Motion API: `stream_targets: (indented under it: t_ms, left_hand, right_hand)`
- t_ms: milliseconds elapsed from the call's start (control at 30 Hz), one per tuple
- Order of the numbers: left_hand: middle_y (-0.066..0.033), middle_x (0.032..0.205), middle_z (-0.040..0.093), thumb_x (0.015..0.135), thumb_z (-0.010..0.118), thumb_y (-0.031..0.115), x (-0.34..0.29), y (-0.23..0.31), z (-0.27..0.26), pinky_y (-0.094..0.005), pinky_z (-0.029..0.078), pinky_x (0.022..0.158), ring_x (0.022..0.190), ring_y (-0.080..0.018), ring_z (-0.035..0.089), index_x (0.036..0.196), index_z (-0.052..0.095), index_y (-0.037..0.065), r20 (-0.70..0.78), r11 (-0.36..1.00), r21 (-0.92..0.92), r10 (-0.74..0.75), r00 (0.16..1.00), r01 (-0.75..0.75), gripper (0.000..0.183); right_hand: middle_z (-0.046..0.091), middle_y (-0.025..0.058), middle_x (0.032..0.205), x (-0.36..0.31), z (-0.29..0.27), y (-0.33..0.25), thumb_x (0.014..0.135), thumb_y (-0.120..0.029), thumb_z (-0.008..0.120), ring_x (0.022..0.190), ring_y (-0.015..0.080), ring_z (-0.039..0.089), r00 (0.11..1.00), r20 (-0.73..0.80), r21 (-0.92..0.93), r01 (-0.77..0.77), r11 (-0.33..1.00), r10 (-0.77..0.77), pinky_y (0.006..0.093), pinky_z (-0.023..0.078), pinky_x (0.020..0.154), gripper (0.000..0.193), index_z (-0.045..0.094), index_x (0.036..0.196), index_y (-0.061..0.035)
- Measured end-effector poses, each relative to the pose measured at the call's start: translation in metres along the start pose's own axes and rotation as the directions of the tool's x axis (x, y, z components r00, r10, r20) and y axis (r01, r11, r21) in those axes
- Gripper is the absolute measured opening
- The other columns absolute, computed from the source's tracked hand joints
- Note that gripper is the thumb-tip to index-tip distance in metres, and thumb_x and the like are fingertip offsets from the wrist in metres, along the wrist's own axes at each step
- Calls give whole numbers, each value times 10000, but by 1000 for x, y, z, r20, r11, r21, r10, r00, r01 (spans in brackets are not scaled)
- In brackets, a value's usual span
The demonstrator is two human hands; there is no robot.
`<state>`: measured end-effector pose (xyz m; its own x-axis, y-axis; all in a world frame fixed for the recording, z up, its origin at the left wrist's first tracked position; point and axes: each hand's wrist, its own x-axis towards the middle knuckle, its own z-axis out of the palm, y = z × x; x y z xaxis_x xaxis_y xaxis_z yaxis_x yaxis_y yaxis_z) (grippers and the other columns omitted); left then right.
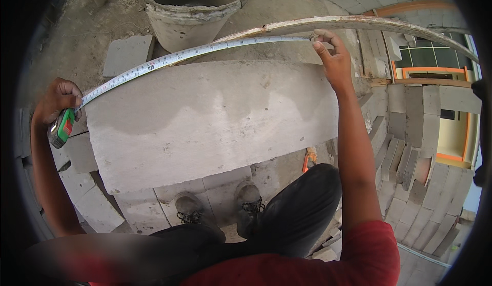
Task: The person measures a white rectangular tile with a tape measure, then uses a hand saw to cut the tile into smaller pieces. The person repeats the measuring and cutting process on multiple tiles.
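A large pale grey block lies in front of me, its far part darker, as if damp. Along its far edge stretches the white blade of a tape measure, bowing with the wide picture. At the block's far left corner my left hand is closed at the start of the blade, beside the green and black case. My right hand pinches the other end of the blade between thumb and fingers, near the far right corner. Just beyond the blade on the right runs a long thin board.
A mortar-stained bucket stands beyond the block, with a small grey block to its left. Stacked blocks fill the right side. An orange-handled tool lies near my knee. My shoes rest on blocks.
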<state>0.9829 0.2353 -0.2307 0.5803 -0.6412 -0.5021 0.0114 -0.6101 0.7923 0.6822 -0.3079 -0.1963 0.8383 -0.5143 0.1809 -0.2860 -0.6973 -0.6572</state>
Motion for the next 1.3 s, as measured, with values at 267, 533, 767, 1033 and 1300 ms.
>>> stream_targets:
  t_ms: [267,533,767,1033,1300]
  left_hand:
    - [3,706,539,955,571,291,-111,-89,50,-219,463,520,598,-73,535,978,532,86,-427,847,-502,-66,902,-176,210]
    - [-30,930,611,979,525,380,-89,-72,122,-259,521,654,797,-121,613,1147,545,54,-321,695,-718,-263,910,-52,367]
    - [-132,1110,641,937,568,415,-103,-54,145,-340,522,844,954,-204,650,1257,531,-25,-274,715,-698,-290,917,17,546]
    - [-39,816,603,844,689,211,-128,-24,127,-290,498,711,725,-134,603,923,581,31,-292,764,-616,-445,847,189,224]
    - [8,631,499,701,744,221,-160,62,99,-266,428,564,538,-108,475,692,545,70,59,647,-499,-638,768,576,250]
  right_hand:
    - [522,157,1334,-115,-75,81,911,-516,587,1268,249,460,756,-42,362,-597,716,653,391,406,1025,734,374,1455,-72]
    - [529,187,1339,-155,-63,169,882,-574,574,1201,297,548,691,464,667,-684,294,555,405,465,990,798,402,1404,4]
    - [622,207,1188,-144,-54,167,874,-420,614,1053,305,635,754,468,784,-595,177,460,407,510,917,642,503,1290,56]
    - [648,205,1081,-162,-81,129,824,-375,638,944,290,655,632,459,725,-672,147,624,396,539,804,574,566,1184,67]
    - [614,154,1103,-120,-154,14,821,-425,665,950,273,632,279,558,416,-909,28,781,394,532,815,609,542,1232,7]
